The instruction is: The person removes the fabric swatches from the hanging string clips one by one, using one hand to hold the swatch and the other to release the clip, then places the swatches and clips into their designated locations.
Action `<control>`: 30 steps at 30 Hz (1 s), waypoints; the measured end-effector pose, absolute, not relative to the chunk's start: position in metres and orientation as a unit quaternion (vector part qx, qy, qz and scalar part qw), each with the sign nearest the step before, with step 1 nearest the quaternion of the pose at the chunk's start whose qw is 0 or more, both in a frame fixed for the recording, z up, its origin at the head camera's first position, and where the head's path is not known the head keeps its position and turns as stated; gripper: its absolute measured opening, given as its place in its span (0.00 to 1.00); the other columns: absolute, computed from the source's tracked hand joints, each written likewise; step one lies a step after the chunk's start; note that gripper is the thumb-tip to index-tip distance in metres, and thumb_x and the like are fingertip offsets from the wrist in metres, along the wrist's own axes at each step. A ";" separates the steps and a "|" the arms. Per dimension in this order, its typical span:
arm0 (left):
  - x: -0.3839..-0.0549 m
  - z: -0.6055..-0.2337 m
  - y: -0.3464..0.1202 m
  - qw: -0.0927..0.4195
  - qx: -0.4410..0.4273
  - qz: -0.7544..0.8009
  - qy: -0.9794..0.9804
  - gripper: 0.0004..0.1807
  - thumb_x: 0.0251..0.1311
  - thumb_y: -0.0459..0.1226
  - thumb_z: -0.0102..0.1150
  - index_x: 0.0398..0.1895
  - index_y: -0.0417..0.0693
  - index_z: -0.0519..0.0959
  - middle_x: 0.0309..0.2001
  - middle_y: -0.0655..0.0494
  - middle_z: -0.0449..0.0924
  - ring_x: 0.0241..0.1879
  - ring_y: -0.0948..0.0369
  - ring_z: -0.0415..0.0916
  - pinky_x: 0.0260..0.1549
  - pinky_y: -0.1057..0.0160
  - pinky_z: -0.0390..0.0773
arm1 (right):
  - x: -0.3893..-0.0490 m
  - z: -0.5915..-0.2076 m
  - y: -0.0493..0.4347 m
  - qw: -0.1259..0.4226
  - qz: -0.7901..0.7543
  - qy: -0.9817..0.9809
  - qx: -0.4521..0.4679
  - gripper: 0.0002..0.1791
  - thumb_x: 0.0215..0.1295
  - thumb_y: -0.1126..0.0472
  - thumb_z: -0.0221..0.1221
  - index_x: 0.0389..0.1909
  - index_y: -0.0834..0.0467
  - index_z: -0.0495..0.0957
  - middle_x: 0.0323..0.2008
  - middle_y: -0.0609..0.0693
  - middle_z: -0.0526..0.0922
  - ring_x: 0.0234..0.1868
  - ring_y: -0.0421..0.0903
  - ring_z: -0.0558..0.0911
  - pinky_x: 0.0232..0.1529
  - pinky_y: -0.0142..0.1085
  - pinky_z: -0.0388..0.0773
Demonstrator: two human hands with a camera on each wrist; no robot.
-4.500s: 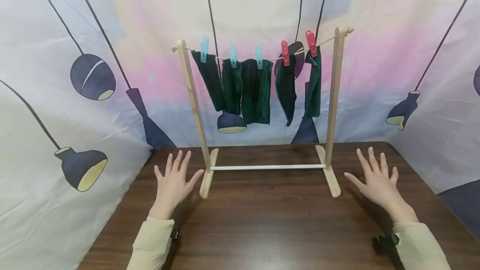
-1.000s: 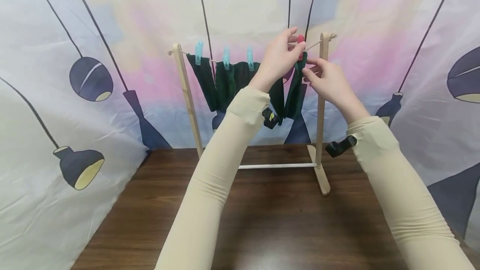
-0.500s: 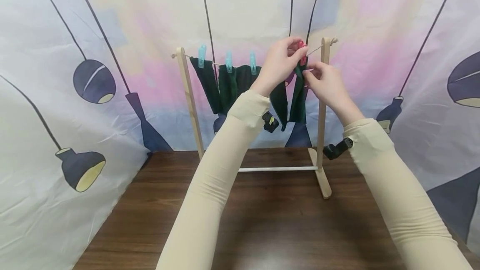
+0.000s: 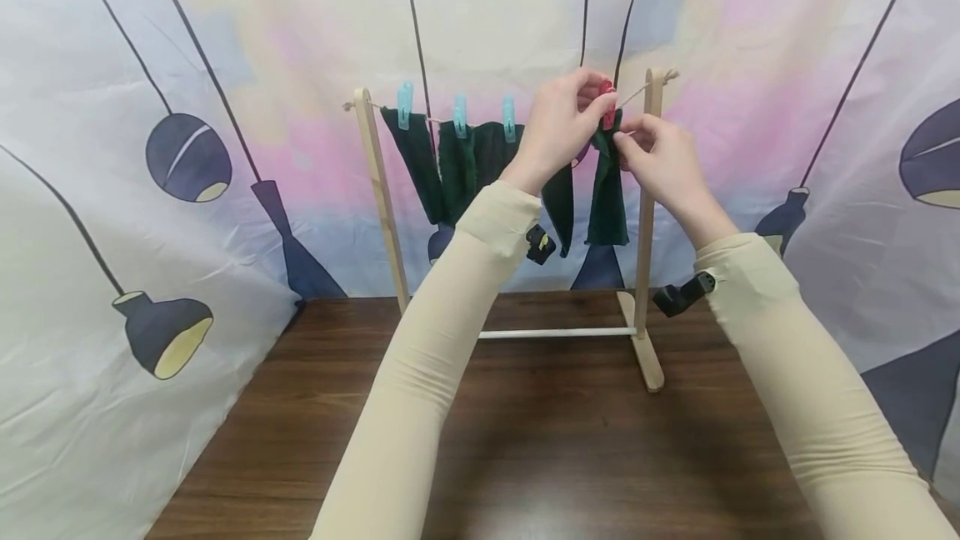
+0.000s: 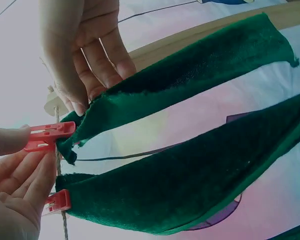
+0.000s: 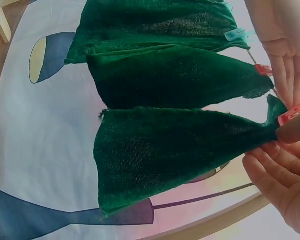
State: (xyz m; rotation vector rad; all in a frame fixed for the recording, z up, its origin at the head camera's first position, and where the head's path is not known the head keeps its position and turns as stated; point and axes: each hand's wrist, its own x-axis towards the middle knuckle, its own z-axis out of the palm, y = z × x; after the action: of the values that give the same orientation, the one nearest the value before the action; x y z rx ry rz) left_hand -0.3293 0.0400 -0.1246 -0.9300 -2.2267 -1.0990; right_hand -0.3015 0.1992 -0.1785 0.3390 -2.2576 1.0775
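Note:
In the head view, my left hand [image 4: 562, 123] pinches a red clothespin [image 4: 608, 105] at the right end of the rope between thumb and fingers. Below it hangs a green cloth [image 4: 607, 198], whose upper edge my right hand [image 4: 663, 157] pinches. The left wrist view shows this clothespin [image 5: 50, 136] at the bunched corner of the cloth [image 5: 180, 70]; whether it still bites the cloth I cannot tell. A second red clothespin [image 5: 59, 201] holds the neighbouring green cloth [image 5: 180, 180]. Beyond my left arm, light-blue clothespins [image 4: 460, 117] hold more green cloths [image 4: 408, 157].
The rope is strung between two wooden posts [image 4: 649, 207] of a rack with a white crossbar [image 4: 555, 332]. It stands on a dark brown table [image 4: 540, 440]. A printed backdrop [image 4: 300, 48] hangs close behind. My left forearm [image 4: 420, 340] hides the rack's lower left part.
Both hands were spread over the table beside the rack; now they are at the rightmost cloth and its red clothespin. Within the last second, that cloth's lower end has swung right.

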 end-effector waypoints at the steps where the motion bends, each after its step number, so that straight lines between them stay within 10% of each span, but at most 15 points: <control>1: -0.328 -0.124 0.040 0.245 -0.343 -0.402 -0.813 0.15 0.71 0.39 0.60 0.56 0.42 0.80 0.50 0.51 0.84 0.50 0.62 0.81 0.50 0.74 0.76 | -0.301 -0.178 0.200 0.302 0.405 -0.853 0.126 0.20 0.76 0.52 0.52 0.55 0.64 0.79 0.45 0.63 0.86 0.34 0.45 0.83 0.37 0.28 0.76; 30: -0.302 -0.102 0.033 0.361 -0.393 -0.458 -0.711 0.10 0.69 0.34 0.61 0.48 0.37 0.83 0.45 0.50 0.86 0.45 0.62 0.82 0.49 0.75 0.77 | -0.295 -0.171 0.205 0.297 0.411 -0.851 0.136 0.21 0.76 0.51 0.53 0.57 0.63 0.79 0.44 0.62 0.84 0.36 0.48 0.83 0.43 0.30 0.80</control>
State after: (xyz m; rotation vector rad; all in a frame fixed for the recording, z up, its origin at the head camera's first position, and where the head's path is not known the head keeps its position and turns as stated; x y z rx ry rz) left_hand -0.3023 0.0327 -0.1021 -1.0135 -1.8319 -1.1805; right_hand -0.2947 0.2047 -0.1711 0.3609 -2.2622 1.0917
